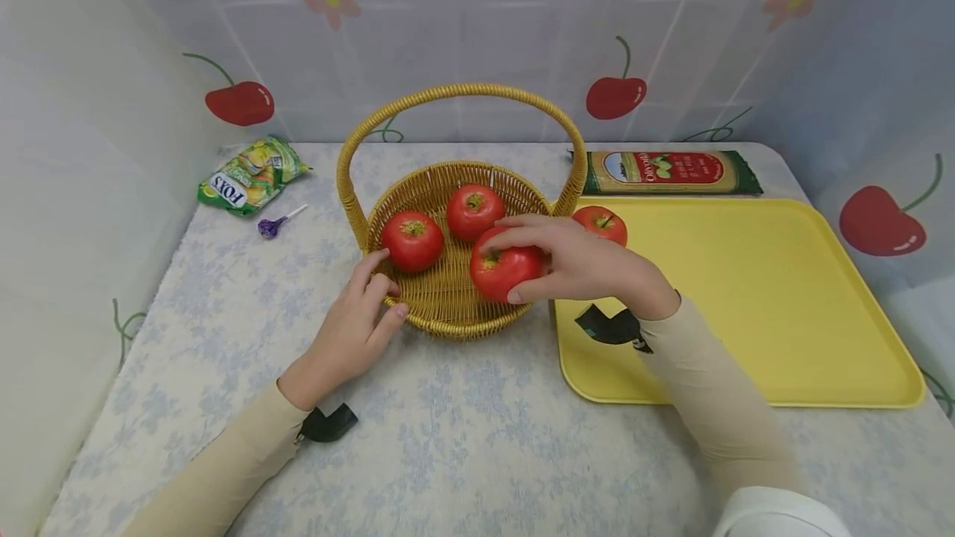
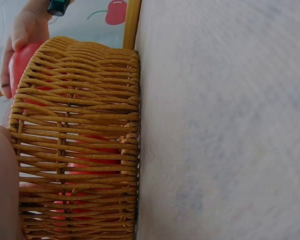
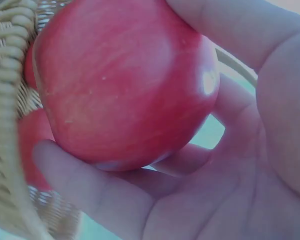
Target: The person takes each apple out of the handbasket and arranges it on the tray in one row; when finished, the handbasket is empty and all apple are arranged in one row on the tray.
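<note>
My right hand [image 1: 582, 259] grips a red apple [image 1: 496, 272] over the right side of a wicker basket [image 1: 462, 328] with a tall arched handle. Its fingers and thumb wrap this apple [image 3: 125, 85] in the right wrist view, near the woven rim. Two more apples lie inside the basket, one at the left [image 1: 413, 241] and one at the back [image 1: 475, 212]. At the basket's front left, my left hand [image 1: 346, 330] holds the rim, fingers bent over it. Another apple [image 1: 600, 220], partly hidden behind my right hand, sits at the tray's back left corner.
A yellow tray [image 1: 783, 297] lies to the right of the basket, under my right forearm. Behind it is a green and red package [image 1: 664, 172]. A green candy bag [image 1: 254, 175] and a purple lollipop [image 1: 272, 227] lie at the back left.
</note>
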Motion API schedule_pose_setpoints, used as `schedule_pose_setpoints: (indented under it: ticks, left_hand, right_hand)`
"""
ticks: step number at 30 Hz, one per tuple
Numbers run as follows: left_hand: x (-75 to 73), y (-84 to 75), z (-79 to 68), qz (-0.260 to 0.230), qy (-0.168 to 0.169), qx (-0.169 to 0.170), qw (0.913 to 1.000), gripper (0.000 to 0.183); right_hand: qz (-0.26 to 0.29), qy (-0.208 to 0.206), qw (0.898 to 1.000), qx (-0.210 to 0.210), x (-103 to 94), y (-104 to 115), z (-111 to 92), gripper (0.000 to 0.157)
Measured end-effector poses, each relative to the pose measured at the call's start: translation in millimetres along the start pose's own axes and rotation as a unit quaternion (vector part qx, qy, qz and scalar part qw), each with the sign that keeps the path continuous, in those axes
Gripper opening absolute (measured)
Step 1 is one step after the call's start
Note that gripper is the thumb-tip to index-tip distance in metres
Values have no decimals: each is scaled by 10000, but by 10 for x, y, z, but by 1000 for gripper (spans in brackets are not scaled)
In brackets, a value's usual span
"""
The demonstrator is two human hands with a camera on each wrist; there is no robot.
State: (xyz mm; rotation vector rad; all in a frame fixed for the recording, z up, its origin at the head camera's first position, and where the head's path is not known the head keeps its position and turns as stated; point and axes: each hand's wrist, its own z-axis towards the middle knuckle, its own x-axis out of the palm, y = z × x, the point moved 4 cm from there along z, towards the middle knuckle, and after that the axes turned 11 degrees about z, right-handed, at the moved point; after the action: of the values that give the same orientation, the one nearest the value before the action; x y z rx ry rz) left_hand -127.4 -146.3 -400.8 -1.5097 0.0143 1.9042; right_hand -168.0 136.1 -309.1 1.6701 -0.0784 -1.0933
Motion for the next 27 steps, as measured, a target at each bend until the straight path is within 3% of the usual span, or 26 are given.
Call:
schedule_pose_setpoints:
  ticks: [16, 27]
  left_hand:
    - [2, 12, 8, 9, -75, 70, 9999, 48]
    - [4, 9, 4, 17, -86, 68, 9999, 47]
  right_hand:
    - [-12, -437, 9983, 374, -392, 51, -631, 53]
    - [-224, -1359, 9891, 513, -666, -171, -1101, 58]
